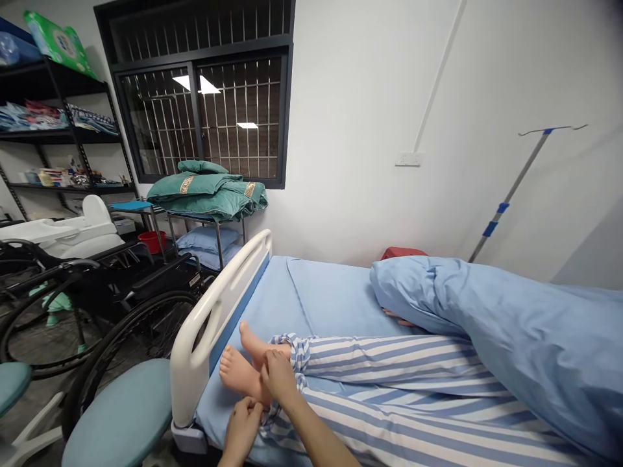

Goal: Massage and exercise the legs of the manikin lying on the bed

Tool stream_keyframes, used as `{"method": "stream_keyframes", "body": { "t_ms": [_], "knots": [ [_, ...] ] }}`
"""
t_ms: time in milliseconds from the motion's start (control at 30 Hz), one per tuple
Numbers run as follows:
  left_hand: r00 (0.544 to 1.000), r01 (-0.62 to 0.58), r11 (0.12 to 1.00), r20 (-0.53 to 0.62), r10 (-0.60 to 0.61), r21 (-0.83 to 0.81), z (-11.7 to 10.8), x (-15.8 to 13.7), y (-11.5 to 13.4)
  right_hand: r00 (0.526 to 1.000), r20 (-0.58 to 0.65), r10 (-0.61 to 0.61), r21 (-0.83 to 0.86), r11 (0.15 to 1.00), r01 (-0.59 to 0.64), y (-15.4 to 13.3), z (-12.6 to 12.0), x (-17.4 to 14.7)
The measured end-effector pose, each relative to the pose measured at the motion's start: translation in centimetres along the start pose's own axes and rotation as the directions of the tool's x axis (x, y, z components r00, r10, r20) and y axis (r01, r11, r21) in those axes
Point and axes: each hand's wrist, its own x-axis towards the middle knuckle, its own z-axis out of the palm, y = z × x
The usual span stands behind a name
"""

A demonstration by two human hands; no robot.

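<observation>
On bed (335,292), both hands (278,377) (242,425) at ankles (263,391), pillows (202,239) in rack (219,245), red bucket (152,241) beyond

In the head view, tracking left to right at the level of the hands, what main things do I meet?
Cut-off teal stool seat, larger teal stool seat, white bed end panel, left hand, right hand, striped trousers, blue quilt.

Blue-and-white striped trousers (377,360) stretch lengthwise along the bed (335,295), their legs (409,431) side by side and creased, with cuffs (300,353) bunched up. Two bare feet (238,371) stick out of them, close together at the bed's end, toes upward.
</observation>
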Motion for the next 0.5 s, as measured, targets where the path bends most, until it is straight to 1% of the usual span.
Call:
{"method": "stream_keyframes", "body": {
  "t_ms": [33, 67, 100, 167, 200, 267, 300, 333, 367, 400, 467, 500],
  "knots": [
    [0.996, -0.091, 0.994, 0.015, 0.09, 0.057, -1.2, -0.1, 1.0, 0.999, -0.019, -0.033, -0.011, 0.999, 0.033, -0.1, -0.4, 0.4],
    [0.986, -0.165, 0.982, 0.004, 0.165, 0.095, -2.4, -0.1, 2.2, 0.998, -0.023, -0.055, -0.032, 0.998, 0.054, -0.1, -0.7, 0.9],
    [0.972, -0.232, 0.965, -0.009, 0.235, 0.125, -3.5, 0.1, 3.6, 0.998, -0.01, -0.066, -0.06, 0.996, 0.065, -0.1, -0.8, 1.4],
    [0.932, -0.342, 0.915, -0.051, 0.36, 0.216, -5.1, 1.1, 6.5, 0.997, 0.059, -0.056, -0.12, 0.991, 0.063, 0.2, -0.7, 2.4],
    [0.903, -0.38, 0.879, -0.089, 0.419, 0.286, -5.7, 1.9, 7.7, 0.994, 0.104, -0.04, -0.147, 0.988, 0.055, 0.4, -0.4, 2.9],
    [0.827, -0.433, 0.774, -0.137, 0.545, 0.462, -6.5, 3.9, 9.6, 0.984, 0.18, 0.0, -0.188, 0.982, 0.034, 0.8, 0.4, 3.8],
    [0.798, -0.429, 0.711, -0.135, 0.588, 0.557, -6.6, 5.2, 10.1, 0.978, 0.21, 0.018, -0.2, 0.979, 0.025, 1.1, 0.9, 4.1],
    [0.788, -0.408, 0.647, -0.109, 0.606, 0.644, -6.7, 6.4, 10.4, 0.972, 0.232, 0.033, -0.208, 0.978, 0.016, 1.4, 1.3, 4.5],
    [0.801, -0.372, 0.588, -0.071, 0.594, 0.719, -6.7, 7.7, 10.6, 0.967, 0.25, 0.044, -0.211, 0.977, 0.01, 1.7, 1.7, 4.8],
    [0.834, -0.332, 0.532, -0.021, 0.551, 0.779, -6.6, 8.8, 10.7, 0.963, 0.264, 0.05, -0.21, 0.978, 0.006, 2.0, 2.1, 5.0],
    [0.902, -0.281, 0.444, 0.076, 0.425, 0.851, -6.4, 10.8, 10.7, 0.959, 0.277, 0.052, -0.202, 0.979, 0.006, 2.6, 2.8, 5.4],
    [0.921, -0.274, 0.415, 0.113, 0.372, 0.867, -6.2, 11.6, 10.8, 0.961, 0.271, 0.05, -0.199, 0.98, 0.005, 2.9, 3.0, 5.5]
  ]
}}
